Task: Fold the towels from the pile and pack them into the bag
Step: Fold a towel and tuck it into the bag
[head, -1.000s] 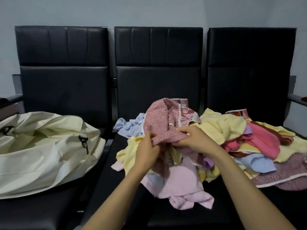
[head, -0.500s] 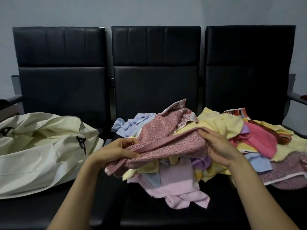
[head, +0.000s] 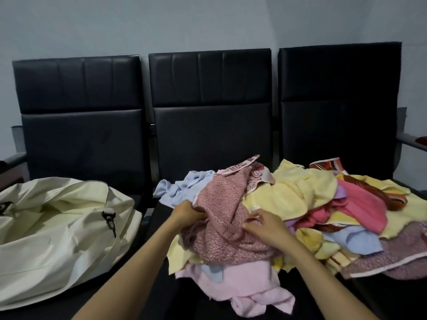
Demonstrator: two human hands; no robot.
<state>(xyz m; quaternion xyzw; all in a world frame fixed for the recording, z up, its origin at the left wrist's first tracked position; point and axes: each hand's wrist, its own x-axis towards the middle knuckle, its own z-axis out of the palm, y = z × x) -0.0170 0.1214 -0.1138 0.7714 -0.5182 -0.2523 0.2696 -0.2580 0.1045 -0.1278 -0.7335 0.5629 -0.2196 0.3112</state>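
With my left grip [head: 188, 213] and right grip [head: 263, 224] pinching the mottled pink towel [head: 221, 236], lifting may drag the pile [head: 300, 197] along.

Three black chairs [head: 211, 144] in a row, pale wall [head: 208, 24] behind

Left chair [head: 78, 125], middle chair [head: 211, 84] and right chair [head: 339, 107] stand side by side, backs nearly touching; glossy padded backs, each with an upper panel over a plain lower one, the left and middle upper panels stitched in vertical sections. Left armrest [head: 13, 158] and right armrest [head: 411, 142] at the row's ends; small dark red item [head: 421, 140] on the right one, cut off by the frame edge, unidentifiable. Wall plain blue-grey
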